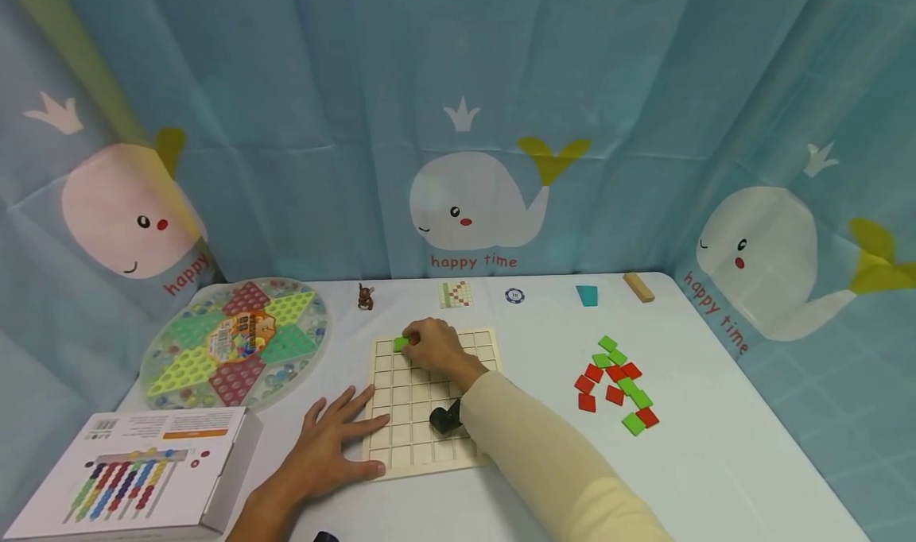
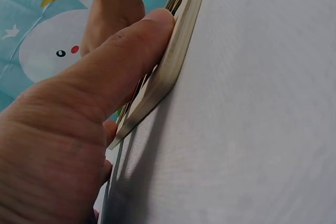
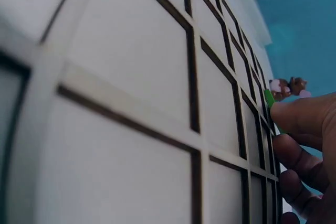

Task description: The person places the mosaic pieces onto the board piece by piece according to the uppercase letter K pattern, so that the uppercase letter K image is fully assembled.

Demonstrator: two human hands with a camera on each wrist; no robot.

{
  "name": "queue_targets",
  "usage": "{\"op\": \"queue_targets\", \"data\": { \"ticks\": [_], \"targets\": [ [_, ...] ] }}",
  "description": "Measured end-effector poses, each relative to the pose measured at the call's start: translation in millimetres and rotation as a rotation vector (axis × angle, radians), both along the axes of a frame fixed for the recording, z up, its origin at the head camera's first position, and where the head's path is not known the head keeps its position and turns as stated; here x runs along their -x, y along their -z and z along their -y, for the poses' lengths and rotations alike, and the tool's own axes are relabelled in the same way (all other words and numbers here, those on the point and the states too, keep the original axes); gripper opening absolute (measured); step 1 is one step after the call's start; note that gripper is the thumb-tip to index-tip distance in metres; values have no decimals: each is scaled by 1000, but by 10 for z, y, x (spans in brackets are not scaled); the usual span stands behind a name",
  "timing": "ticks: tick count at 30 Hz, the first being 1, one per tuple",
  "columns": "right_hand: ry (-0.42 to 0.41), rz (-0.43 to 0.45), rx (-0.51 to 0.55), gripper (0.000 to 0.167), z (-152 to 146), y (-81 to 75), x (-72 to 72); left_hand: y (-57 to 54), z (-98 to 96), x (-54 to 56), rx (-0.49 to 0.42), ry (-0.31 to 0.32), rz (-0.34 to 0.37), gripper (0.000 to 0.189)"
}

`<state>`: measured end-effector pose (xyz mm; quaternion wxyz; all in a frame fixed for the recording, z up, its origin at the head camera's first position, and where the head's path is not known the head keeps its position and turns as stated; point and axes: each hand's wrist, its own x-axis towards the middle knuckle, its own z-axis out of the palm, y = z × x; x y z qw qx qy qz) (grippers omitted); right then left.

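Note:
A pale wooden grid board [image 1: 411, 439] lies on the white table, its many square cells marked by raised lines. My right hand [image 1: 435, 346] reaches over its far left corner and pinches a green square tile [image 1: 401, 343] at the cells there. From the right wrist view, the tile [image 3: 269, 98] is a thin green edge between thumb and fingers. My left hand [image 1: 325, 445] spreads its fingers along the board's left side, with fingertips at the rim. In the left wrist view the thumb [image 2: 142, 38] rests on the board's edge near a corner.
Several loose red and green tiles [image 1: 615, 395] lie right of the board. Left stand a round Chinese checkers board [image 1: 286, 383] and an abacus box [image 1: 164, 478]. Along the back sit a brown figurine [image 1: 366, 296], a small pattern card [image 1: 456, 294], a chip [image 1: 514, 296], a teal piece [image 1: 588, 296] and a wooden block [image 1: 638, 287].

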<state>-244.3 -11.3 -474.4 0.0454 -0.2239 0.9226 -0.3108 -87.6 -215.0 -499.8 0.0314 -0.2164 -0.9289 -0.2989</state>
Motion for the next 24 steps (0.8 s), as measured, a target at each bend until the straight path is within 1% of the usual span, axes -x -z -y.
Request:
{"op": "queue_targets", "data": {
  "ticks": [7, 10, 12, 14, 16, 20, 24],
  "targets": [
    [-1, -24, -71, 25, 21, 9, 3, 18, 1, -3, -3, -8, -1, 68],
    [-15, -3, -47, 28, -10, -8, 0, 25, -2, -1, -6, -6, -17, 66],
    [-27, 29, -3, 33, -49, -47, -3, 25, -5, 3, -6, -6, -27, 66],
    [-41, 50, 50, 37, -102, -118, -10, 21, -9, 6, -7, -5, -28, 66],
    [-53, 48, 95, 38, -167, -221, -22, 15, -12, 7, -3, -6, -18, 66],
    [-85, -10, 169, 36, -331, -478, -88, 8, -15, 2, 1, -9, 8, 67],
    [-100, -51, 232, 34, -540, -707, -212, 20, -22, 0, -5, -4, 19, 67]
  ]
}}
